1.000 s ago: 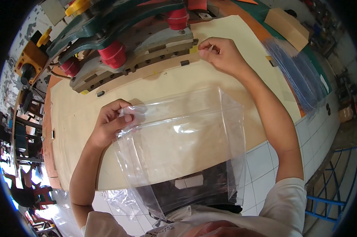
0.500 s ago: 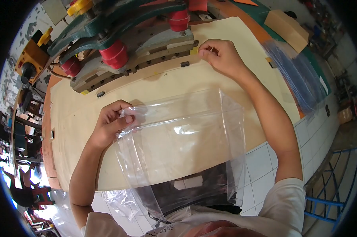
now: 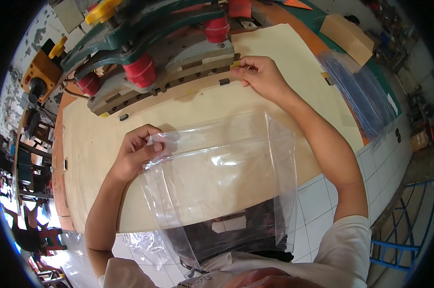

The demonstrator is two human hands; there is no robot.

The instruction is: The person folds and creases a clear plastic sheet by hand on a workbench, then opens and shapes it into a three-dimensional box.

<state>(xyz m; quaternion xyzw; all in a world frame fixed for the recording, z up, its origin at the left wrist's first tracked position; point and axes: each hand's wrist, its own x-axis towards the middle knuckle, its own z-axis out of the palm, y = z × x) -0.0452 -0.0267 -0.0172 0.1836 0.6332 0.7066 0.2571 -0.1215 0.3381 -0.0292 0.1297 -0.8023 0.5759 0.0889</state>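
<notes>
My left hand (image 3: pixel 142 150) pinches the upper left corner of a clear plastic bag (image 3: pixel 212 185) between thumb and fingers. The bag spreads across the table's near edge and hangs down in front of my body. Its right upper corner stands up, unheld. Beyond it, my right hand (image 3: pixel 255 74) is closed at the right end of the press's metal bar (image 3: pixel 171 79), by a yellow strip (image 3: pixel 235 63). Whatever its fingertips hold, if anything, is hidden. Just left of those fingers lies a small dark block (image 3: pixel 224 82); a similar block (image 3: pixel 124 117) lies near the bar's left end.
The green press arm (image 3: pixel 145 53) with red mounts (image 3: pixel 141 72) spans the back left. Tan sheeting (image 3: pixel 293 53) covers the table. At right are a stack of bluish plastic sheets (image 3: pixel 358 93) and a cardboard box (image 3: pixel 346 38). A blue metal rack (image 3: pixel 404 247) stands low right.
My right hand has moved a little left and down, closer to the bar's end and the small dark block. My left hand keeps its hold on the bag, nearly still.
</notes>
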